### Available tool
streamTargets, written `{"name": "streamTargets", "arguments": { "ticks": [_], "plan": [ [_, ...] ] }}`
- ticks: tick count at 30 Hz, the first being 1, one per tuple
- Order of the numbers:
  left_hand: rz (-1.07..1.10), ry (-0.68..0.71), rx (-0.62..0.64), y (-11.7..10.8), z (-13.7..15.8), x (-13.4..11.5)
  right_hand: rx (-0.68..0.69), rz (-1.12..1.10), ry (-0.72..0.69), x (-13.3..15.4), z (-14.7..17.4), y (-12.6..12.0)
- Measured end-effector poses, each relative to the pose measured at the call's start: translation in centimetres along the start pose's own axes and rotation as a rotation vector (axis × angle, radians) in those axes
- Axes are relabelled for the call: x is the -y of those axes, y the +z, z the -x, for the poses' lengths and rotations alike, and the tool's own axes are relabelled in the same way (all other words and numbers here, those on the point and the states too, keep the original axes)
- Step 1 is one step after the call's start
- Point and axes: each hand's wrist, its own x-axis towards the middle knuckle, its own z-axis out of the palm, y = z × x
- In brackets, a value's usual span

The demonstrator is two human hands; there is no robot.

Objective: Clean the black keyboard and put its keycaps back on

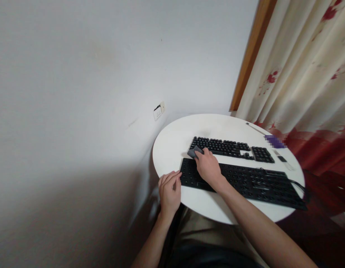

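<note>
A black keyboard base (239, 180) without its keycaps lies along the near side of the round white table (172, 145). At its left end my left hand (170, 190) is closed on the edge, fingers close together and the thumb alongside. My right hand (208, 165) reaches over the base's left part, closed on a folded grey cloth (195, 152). The cloth sits at the base's far edge, and whether it touches the base is hard to see. Just beyond, loose black keycaps (222, 146) are laid out in keyboard order, some hidden behind my right hand.
To the right lie a purple blurred item (275, 141), a thin brush-like rod (256, 128) and a small black-and-white object (282, 159). A black cable (297, 183) leaves the base's right end. A wall with a socket (157, 112) stands left, a flowered curtain (300, 82) right.
</note>
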Motion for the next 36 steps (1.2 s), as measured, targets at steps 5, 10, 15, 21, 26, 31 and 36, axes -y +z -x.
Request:
{"name": "streamTargets", "arguments": {
  "ticks": [5,10,15,21,26,31,36],
  "plan": [
    [-0.023,-0.028,-0.008,0.2,0.2,0.0,0.077,0.014,-0.216,1.1,0.4,0.2],
    [-0.031,-0.022,-0.005,0.0,0.1,-0.2,0.021,-0.077,-0.205,1.4,1.3,-0.3],
    [-0.025,-0.015,0.005,-0.1,0.1,-0.2,0.059,-0.071,-0.27,1.7,1.9,-0.4],
    [-0.026,-0.03,0.006,-0.1,0.2,-0.3,-0.017,-0.131,-0.143,0.7,1.9,-1.2],
    [-0.017,-0.039,-0.007,-0.1,0.2,-0.2,0.089,-0.179,-0.339,0.7,2.2,-1.4],
    [-0.004,-0.047,0.018,-0.1,0.2,0.0,0.031,-0.131,-0.056,0.8,2.3,-1.5],
    [-0.009,-0.066,0.004,0.1,0.3,0.3,0.089,-0.193,-0.262,0.6,2.4,-1.8]
  ]
}}
